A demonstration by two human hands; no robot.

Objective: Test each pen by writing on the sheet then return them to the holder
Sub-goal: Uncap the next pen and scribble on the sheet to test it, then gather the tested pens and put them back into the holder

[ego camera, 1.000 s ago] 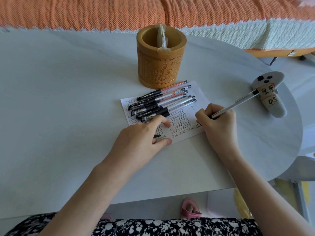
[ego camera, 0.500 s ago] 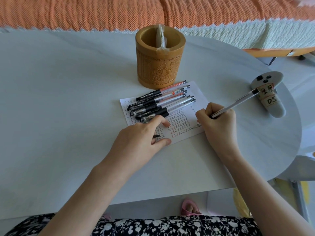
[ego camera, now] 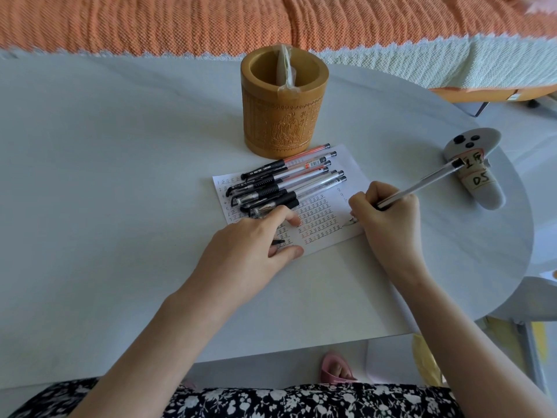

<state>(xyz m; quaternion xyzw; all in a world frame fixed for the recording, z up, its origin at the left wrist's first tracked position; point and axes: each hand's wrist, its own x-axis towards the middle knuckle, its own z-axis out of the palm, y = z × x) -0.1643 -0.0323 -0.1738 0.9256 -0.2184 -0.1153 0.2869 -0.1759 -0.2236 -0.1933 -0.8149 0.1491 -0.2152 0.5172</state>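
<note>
Right hand (ego camera: 388, 212) grips a clear gel pen (ego camera: 422, 184), its tip writing at the sheet's (ego camera: 349, 170) right edge. Left hand (ego camera: 250, 248) pins the sheet steady; whether it holds the black cap (ego camera: 278, 241), I cannot tell. Other pens (ego camera: 286, 182) lie on the sheet, before the carved holder (ego camera: 283, 101).

A home is suggested, likely a bedroom or sitting room. A white table (ego camera: 105, 176), on which a carved holder (ego camera: 283, 116) is stood, is set against furniture draped in an orange throw (ego camera: 150, 22) and a pale lace-edged cover (ego camera: 452, 58). A pink slipper (ego camera: 331, 369) is worn beneath, and a floral garment (ego camera: 271, 399) is seen.
</note>
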